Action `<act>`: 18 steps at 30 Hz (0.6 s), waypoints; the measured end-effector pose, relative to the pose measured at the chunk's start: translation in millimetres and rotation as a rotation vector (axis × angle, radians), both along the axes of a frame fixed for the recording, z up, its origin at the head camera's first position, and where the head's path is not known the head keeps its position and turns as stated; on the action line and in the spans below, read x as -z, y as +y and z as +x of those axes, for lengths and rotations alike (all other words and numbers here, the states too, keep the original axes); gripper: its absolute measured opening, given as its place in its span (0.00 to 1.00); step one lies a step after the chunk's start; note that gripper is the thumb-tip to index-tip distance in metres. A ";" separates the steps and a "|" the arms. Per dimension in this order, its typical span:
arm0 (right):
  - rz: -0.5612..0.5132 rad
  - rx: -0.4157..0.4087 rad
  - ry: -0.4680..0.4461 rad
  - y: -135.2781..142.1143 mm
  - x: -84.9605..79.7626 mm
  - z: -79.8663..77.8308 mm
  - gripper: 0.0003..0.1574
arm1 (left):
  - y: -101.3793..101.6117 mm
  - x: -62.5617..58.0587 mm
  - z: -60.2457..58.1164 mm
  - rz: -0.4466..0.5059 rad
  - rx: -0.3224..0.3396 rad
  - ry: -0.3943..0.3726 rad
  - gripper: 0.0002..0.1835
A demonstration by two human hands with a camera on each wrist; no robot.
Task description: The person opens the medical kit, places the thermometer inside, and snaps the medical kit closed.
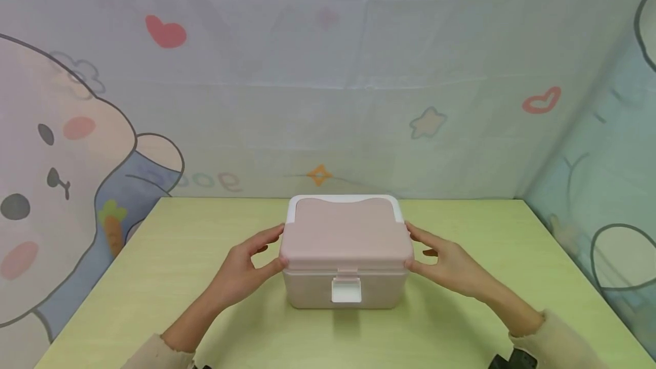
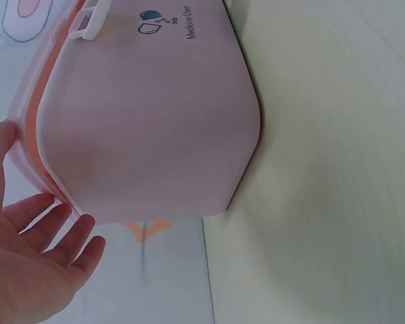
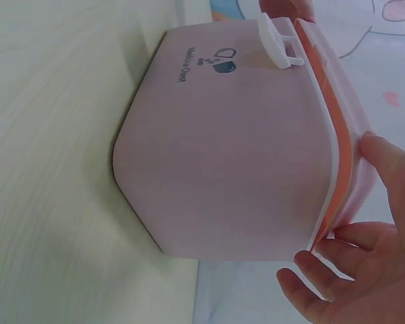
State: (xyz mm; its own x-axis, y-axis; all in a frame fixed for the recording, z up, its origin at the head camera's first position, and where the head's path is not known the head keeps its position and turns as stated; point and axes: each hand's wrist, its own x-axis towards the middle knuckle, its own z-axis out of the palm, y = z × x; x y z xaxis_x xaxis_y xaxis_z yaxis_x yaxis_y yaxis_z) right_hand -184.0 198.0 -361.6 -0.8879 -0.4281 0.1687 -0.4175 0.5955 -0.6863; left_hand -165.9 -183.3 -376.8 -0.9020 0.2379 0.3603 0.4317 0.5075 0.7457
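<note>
A pink medicine chest (image 1: 312, 292) stands on the table, its printed front showing in both wrist views. Its lid (image 1: 348, 229), with a white handle (image 1: 342, 198) round the back edge, sits slightly raised; an orange band (image 3: 342, 152) shows in the gap. The white front latch (image 1: 346, 290) is flipped out. My left hand (image 1: 241, 272) grips the lid's left side, thumb near the front corner and fingers farther back. On the opposite side my right hand (image 1: 453, 266) holds the lid the same way. Fingertips of both hands reach the gap under the lid.
The pale yellow-green table (image 1: 205, 226) extends on both sides of the chest. Behind it hangs a printed cloth (image 1: 307, 101) with hearts and stars, meeting the table's back edge. More printed cloth (image 1: 605, 187) borders the right side.
</note>
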 end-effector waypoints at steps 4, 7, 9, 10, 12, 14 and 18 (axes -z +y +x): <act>0.010 0.013 0.026 -0.4 3.8 1.2 0.46 | -0.2 3.1 0.9 0.010 0.004 0.005 0.30; 0.017 0.016 0.044 -0.5 6.0 2.3 0.46 | 0.2 4.2 1.4 0.019 0.007 0.003 0.31; 0.016 0.015 0.057 -0.6 7.3 2.7 0.46 | 0.9 4.1 2.2 0.021 0.007 0.001 0.31; 0.016 0.014 0.062 -0.7 7.8 2.9 0.46 | 1.4 3.6 2.8 0.022 0.005 -0.001 0.31; 0.010 0.011 0.068 -1.1 8.8 3.2 0.46 | 3.3 0.6 5.4 0.028 0.005 -0.007 0.31; 0.004 0.009 0.067 -1.4 10.0 3.4 0.46 | 5.9 -5.0 9.5 0.035 0.006 -0.013 0.31; -0.014 0.004 0.060 -2.8 12.7 4.0 0.46 | 9.2 -12.9 15.7 0.047 0.011 -0.022 0.31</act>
State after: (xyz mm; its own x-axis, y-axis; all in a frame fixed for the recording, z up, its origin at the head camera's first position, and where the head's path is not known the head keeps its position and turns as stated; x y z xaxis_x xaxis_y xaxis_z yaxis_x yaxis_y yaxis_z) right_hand -180.0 195.3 -374.3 -0.8777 -0.4216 0.2279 -0.4560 0.5880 -0.6681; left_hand -150.2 -174.0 -363.9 -0.9074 0.2311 0.3509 0.4199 0.4672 0.7781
